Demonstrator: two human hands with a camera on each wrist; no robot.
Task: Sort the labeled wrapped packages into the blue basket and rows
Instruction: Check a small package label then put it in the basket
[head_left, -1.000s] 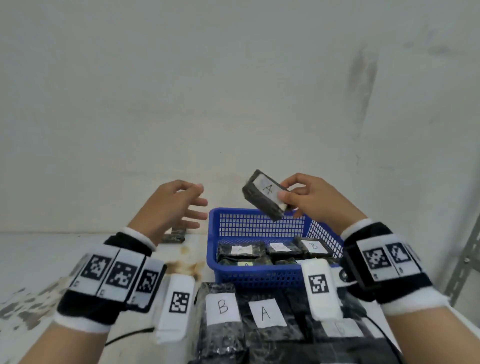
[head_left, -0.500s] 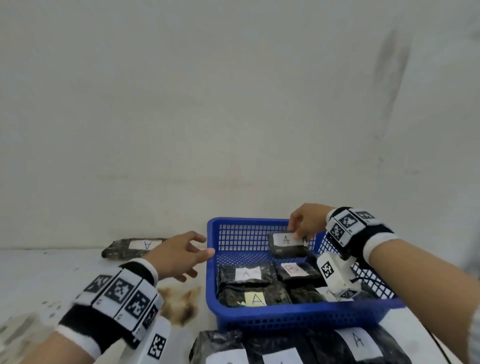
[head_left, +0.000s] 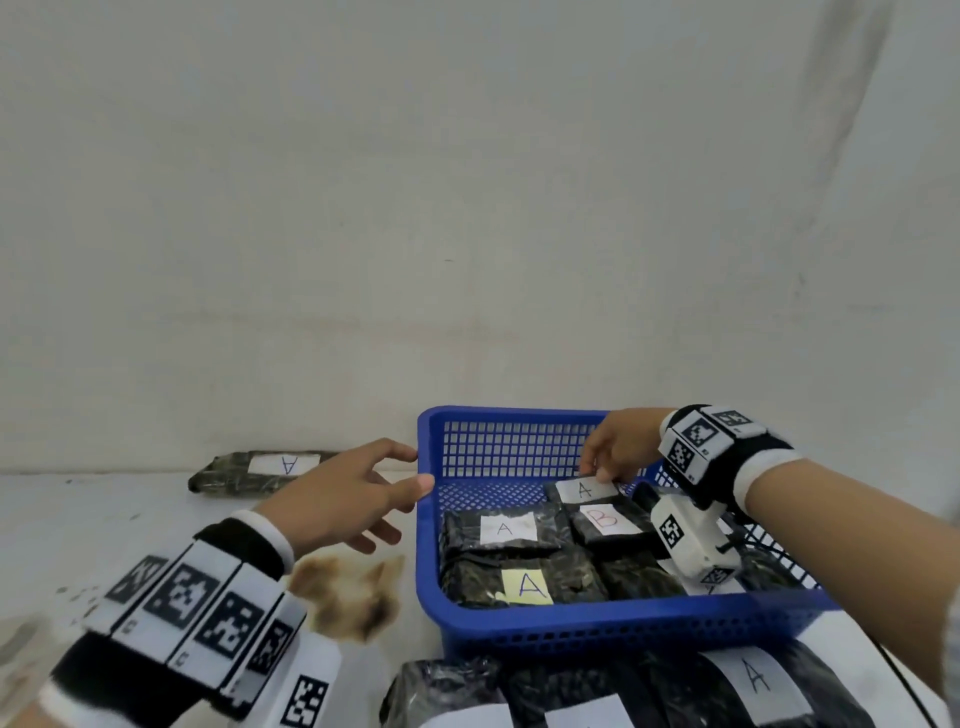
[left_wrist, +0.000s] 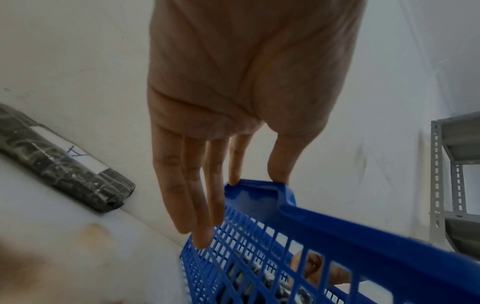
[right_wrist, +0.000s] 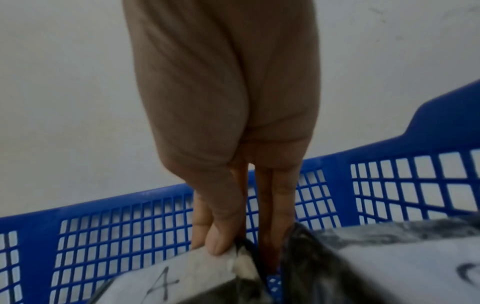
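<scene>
Black film-wrapped packages with white paper labels are lined up at the near edge of the desk; only one label can be read, an A-labelled near package at the right. Just behind this row, the blue basket is seen standing on the desk, with several wrapped packages laid flat inside it: a yellow-labelled A package at the front, a white-labelled A package behind it, and a B package lettered in red to the right.

At the far right of the basket's interior, another A package is pinched at its far edge by the right hand. From the right wrist view, the thumb is seen pressed on the label's top corner while the fingers are tucked down behind the package, next to the basket's mesh wall. The right forearm is reached in over the basket's right rim, the wrist bent downward.

The left hand is held at the basket's far left corner, palm down, with nothing held. Its fingers are extended and slightly spread; in the left wrist view, the thumb and forefinger tips touch the corner rim, and the other fingers hang along the outer mesh.

Farthest away, a lone A package is laid on the desk against the wall, well left of the basket. A brown stain is seen on the desk beside the basket.
</scene>
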